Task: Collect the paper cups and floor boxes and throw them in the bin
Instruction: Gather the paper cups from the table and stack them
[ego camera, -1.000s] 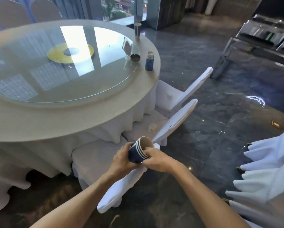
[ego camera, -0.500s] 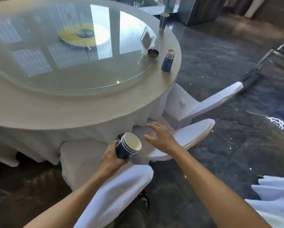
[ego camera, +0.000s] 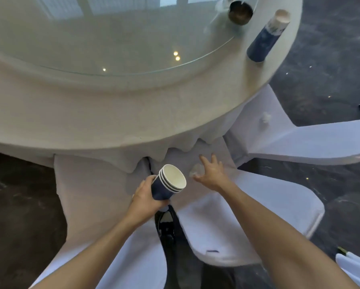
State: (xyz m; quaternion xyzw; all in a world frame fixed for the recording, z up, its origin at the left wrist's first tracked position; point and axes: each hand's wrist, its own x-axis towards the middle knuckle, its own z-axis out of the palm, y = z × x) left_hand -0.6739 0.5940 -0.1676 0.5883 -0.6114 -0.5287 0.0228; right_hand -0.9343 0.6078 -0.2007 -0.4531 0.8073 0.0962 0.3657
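While the left hand (ego camera: pixel 145 197) grips a nested cup stack (ego camera: pixel 169 182) by its blue wall, mouths tilted up and right, the right hand (ego camera: pixel 211 174) hangs just past it — fingers spread, holding nothing. Right fingertips sit just over a small pale crumpled bit (ego camera: pixel 195 171) on the white chair seat (ego camera: pixel 258 197); contact unclear. Beyond, the round table (ego camera: pixel 91 113) with glass top. At its far right edge — one blue cup (ego camera: pixel 266 36) standing alone, a dark ashtray (ego camera: pixel 240 13) just left of it.
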